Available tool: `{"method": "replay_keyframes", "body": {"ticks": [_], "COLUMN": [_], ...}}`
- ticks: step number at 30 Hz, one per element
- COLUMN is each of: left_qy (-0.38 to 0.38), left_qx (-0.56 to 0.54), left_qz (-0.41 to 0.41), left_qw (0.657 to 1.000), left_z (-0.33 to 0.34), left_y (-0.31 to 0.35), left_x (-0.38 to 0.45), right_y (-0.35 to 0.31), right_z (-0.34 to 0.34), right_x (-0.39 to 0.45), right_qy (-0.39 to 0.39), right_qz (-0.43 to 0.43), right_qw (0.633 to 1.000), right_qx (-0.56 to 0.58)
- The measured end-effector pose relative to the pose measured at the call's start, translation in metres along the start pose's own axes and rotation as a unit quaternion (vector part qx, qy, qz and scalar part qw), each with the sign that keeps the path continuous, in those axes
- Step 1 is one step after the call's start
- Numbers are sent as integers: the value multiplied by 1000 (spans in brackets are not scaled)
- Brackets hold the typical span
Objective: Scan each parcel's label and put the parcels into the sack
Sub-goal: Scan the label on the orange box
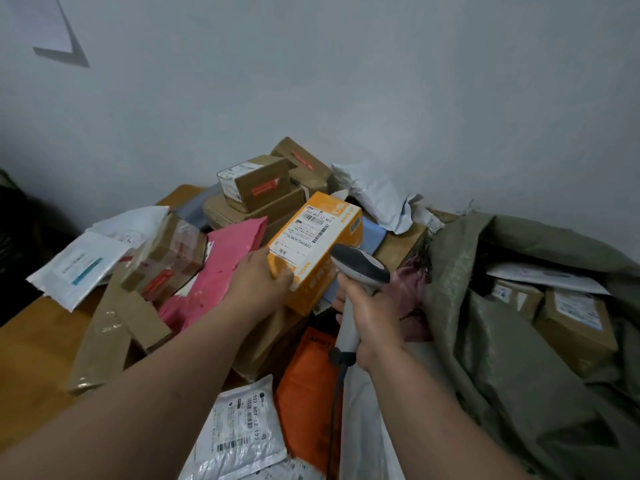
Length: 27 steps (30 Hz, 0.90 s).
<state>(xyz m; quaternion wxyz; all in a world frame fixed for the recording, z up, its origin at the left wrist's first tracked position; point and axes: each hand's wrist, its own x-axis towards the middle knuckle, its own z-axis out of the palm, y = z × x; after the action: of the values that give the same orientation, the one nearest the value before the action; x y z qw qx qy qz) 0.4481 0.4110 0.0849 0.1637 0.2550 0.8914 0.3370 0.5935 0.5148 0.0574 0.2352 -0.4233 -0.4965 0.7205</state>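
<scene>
While the left hand (258, 278) grips the near end of the orange box (311, 251), long axis running up and away, label up, the right hand (370, 323) clutches the barcode scanner (360, 271) just right of it, olive sack (485, 306) gaping further right.

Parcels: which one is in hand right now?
The orange box, label up, gripped by the left hand; the rest lie in the pile or sack.

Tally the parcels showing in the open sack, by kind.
Brown cardboard boxes: 2
White mailer: 1
Total: 3 parcels visible in the sack; any deeper ones are hidden by its folds.
</scene>
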Motion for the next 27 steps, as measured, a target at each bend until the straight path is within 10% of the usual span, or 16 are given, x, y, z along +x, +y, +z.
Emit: {"method": "replay_keyframes", "body": {"ticks": [14, 27], "left_qy": [-39, -219], "left_qx": [-208, -434], "left_qz": [-65, -35], "left_qw": [975, 873], "left_z": [2, -18], "left_y": [-2, -22], "left_x": [29, -44], "right_y": [11, 12], "right_z": [34, 19], "right_x": [7, -87], "right_qy": [84, 103], "right_qz": [-39, -84], "right_qw": [992, 971], "right_qx": [85, 200]}}
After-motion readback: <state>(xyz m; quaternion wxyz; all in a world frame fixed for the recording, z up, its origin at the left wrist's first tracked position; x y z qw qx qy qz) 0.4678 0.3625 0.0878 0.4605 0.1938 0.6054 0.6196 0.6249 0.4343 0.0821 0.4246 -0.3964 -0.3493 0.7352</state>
